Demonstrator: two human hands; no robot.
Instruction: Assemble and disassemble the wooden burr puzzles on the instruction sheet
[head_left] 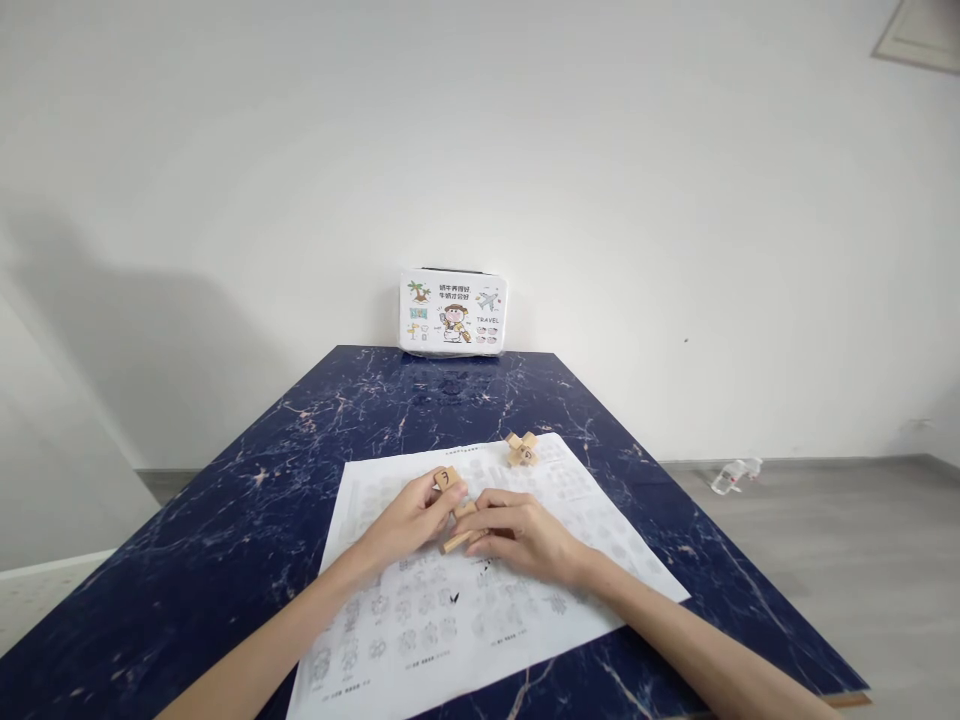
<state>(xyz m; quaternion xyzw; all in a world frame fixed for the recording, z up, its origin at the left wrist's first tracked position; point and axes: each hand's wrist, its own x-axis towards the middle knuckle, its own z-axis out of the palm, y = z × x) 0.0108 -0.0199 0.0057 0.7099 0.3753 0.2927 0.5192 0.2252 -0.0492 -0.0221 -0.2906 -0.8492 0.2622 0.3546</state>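
Observation:
My left hand [420, 512] is closed around a small wooden puzzle piece [446, 478] that carries a black mark like a 3. Close beside it, my right hand [525, 535] has its fingers bent over another wooden piece [455, 542], a narrow stick pointing down to the left. A bit of light wood shows between the two hands; whether the pieces touch there I cannot tell. Under both hands lies a large printed sheet [405, 690] with rows of small diagrams. On its far right part rests an interlocked wooden cross-shaped puzzle [523, 450] with a dark mark.
The sheet covers the near part of a dark blue marble-patterned table [247, 520]. A white case [453, 313] with cartoon prints stands at the table's far end by the wall. On the grey floor to the right lies a clear plastic bottle [735, 476].

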